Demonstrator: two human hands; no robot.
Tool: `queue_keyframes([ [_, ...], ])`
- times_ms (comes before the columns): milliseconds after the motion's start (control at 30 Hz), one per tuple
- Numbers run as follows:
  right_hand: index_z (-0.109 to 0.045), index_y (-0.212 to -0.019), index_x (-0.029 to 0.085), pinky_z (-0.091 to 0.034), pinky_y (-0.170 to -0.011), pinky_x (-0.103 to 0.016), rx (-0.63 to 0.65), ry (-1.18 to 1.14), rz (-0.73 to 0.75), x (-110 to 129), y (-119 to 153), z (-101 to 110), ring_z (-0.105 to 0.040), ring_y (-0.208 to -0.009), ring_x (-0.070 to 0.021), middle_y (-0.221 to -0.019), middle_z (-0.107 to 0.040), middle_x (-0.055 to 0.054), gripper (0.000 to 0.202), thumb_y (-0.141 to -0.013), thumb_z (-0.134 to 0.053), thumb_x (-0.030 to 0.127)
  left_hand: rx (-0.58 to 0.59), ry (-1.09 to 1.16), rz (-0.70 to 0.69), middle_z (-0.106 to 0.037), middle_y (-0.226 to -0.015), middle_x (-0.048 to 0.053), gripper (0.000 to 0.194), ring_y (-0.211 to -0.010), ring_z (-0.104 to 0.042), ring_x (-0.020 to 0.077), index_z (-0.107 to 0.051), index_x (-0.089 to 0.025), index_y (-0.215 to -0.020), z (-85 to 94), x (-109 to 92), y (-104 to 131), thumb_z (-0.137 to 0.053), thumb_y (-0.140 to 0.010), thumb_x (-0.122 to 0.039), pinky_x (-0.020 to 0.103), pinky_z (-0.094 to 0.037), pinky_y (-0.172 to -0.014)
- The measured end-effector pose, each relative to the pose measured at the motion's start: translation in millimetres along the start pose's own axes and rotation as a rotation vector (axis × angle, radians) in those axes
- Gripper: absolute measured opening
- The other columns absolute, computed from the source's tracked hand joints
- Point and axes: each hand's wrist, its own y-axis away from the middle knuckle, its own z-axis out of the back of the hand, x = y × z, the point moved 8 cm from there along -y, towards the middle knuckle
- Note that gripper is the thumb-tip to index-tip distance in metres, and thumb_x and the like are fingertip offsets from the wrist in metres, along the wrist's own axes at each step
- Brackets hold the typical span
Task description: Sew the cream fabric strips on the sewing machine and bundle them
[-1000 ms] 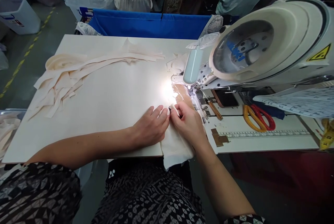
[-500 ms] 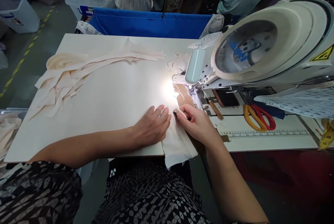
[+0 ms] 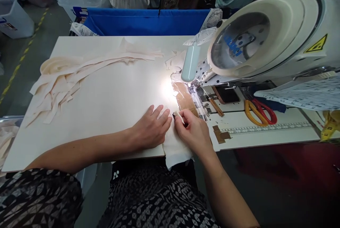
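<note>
A broad white tabletop [image 3: 111,96] bears a soft, cream cloth panel [image 3: 176,150] near its front edge, the lower end hanging over toward the person. The person's left hand [image 3: 152,127] rests palm down at the panel's left side, fingers nearly straight and slightly spread. The right hand [image 3: 195,128] pinches a small cream fold [image 3: 179,116] at the panel's upper end between thumb and forefinger, the other fingers curled. Light, even left-hand pressure would steady the cloth, and a short, gentle pinch should hold the fold without stretching it; the hanging end could drag. Detail beneath the fold is too small to tell.

A bulky, rounded, cream-white sewing machine [image 3: 289,26] crowds the right side, limiting room beyond the hands. A tangle of pale cream fabric strips [image 3: 61,82] lies well apart, leftward. Yellow-and-red-handled scissors [image 3: 262,114], a dark-screened phone [image 3: 227,94] and a thin, wooden-handled tool [image 3: 216,107] lie right of the cloth, touching neither hand.
</note>
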Motion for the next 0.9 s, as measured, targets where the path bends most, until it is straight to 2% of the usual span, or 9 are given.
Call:
queue_keyframes([
  [167, -0.049, -0.075, 0.024, -0.027, -0.054, -0.028, 0.005, 0.039, 0.035, 4.4, -0.1, -0.9, -0.043, -0.048, -0.0143, -0.055, -0.051, 0.002, 0.015, -0.086, -0.047, 0.033, 0.023, -0.01, -0.001, -0.051, -0.144, 0.021, 0.05, -0.131, -0.049, 0.0401, -0.053, -0.004, -0.136, -0.9, -1.1, -0.1, -0.051, -0.093, -0.03, 0.053, -0.038, -0.104],
  [367, -0.038, -0.065, 0.024, -0.022, -0.052, -0.028, 0.063, 0.091, 0.137, 13.8, 2.2, 2.4, -0.037, -0.047, -0.0132, -0.05, -0.042, 0.004, 0.022, -0.085, -0.045, 0.03, 0.026, 0.002, 0.006, -0.052, -0.143, 0.02, 0.048, -0.13, -0.049, 0.0394, -0.055, -0.006, -0.134, -1.6, 0.0, -0.9, -0.05, -0.093, -0.03, 0.052, -0.04, -0.102],
  [567, -0.044, -0.067, 0.023, -0.025, -0.051, -0.027, 0.196, 0.004, 0.1, -0.1, 16.9, 9.0, -0.038, -0.046, -0.012, -0.051, -0.042, 0.005, 0.021, -0.085, -0.046, 0.032, 0.036, -0.008, -0.015, -0.052, -0.143, 0.021, 0.048, -0.131, -0.049, 0.0409, -0.056, -0.005, -0.133, -0.8, 0.0, -0.3, -0.051, -0.093, -0.031, 0.051, -0.041, -0.101],
  [633, -0.048, -0.069, 0.023, -0.028, -0.05, -0.027, 0.177, -0.075, 0.038, -7.2, 20.2, 10.3, -0.039, -0.046, -0.0119, -0.051, -0.042, 0.006, 0.021, -0.087, -0.047, 0.036, 0.049, 0.004, -0.023, -0.051, -0.143, 0.022, 0.048, -0.131, -0.049, 0.0407, -0.055, -0.005, -0.132, -0.3, 0.8, 0.0, -0.052, -0.093, -0.032, 0.051, -0.042, -0.1],
  [733, -0.052, -0.075, 0.023, -0.032, -0.051, -0.027, 0.071, -0.154, -0.029, -12.3, 22.5, 11.7, -0.042, -0.046, -0.0121, -0.053, -0.045, 0.005, 0.023, -0.089, -0.046, 0.041, 0.065, 0.024, -0.035, -0.05, -0.144, 0.022, 0.048, -0.131, -0.048, 0.0402, -0.055, -0.005, -0.132, 0.2, 2.0, 0.3, -0.053, -0.092, -0.031, 0.05, -0.042, -0.1],
  [900, -0.052, -0.077, 0.023, -0.03, -0.05, -0.027, 0.009, -0.082, -0.029, -8.7, 22.1, 5.5, -0.041, -0.045, -0.0124, -0.053, -0.047, 0.005, 0.02, -0.088, -0.048, 0.04, 0.071, 0.031, -0.04, -0.051, -0.143, 0.023, 0.047, -0.131, -0.049, 0.0388, -0.055, -0.005, -0.131, 1.1, 4.2, 0.0, -0.055, -0.091, -0.03, 0.051, -0.042, -0.101],
])
